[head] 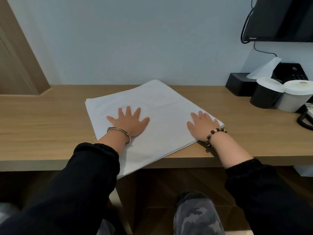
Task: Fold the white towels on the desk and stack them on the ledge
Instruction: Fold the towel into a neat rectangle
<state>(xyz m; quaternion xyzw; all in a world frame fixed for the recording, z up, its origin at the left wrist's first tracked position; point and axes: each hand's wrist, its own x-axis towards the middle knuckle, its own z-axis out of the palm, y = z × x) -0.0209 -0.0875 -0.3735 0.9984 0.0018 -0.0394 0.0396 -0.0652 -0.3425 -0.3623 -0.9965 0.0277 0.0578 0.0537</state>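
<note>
A white towel (pixel 162 106), folded into a flat rectangle, lies at an angle on the wooden desk (pixel 42 119); its near corner hangs over the desk's front edge. My left hand (pixel 129 122) presses flat on the towel's left half with fingers spread. My right hand (pixel 204 125) rests flat on the towel's right edge, fingers straight. Neither hand grips the cloth.
At the desk's right end stand a black tissue box (pixel 240 83), a black cup (pixel 264 97) and a white cup (pixel 293 100) with paper lids, and a black phone (pixel 293 72) with a coiled cord (pixel 304 121). A TV (pixel 279 19) hangs above. A wooden door (pixel 15 56) is at left.
</note>
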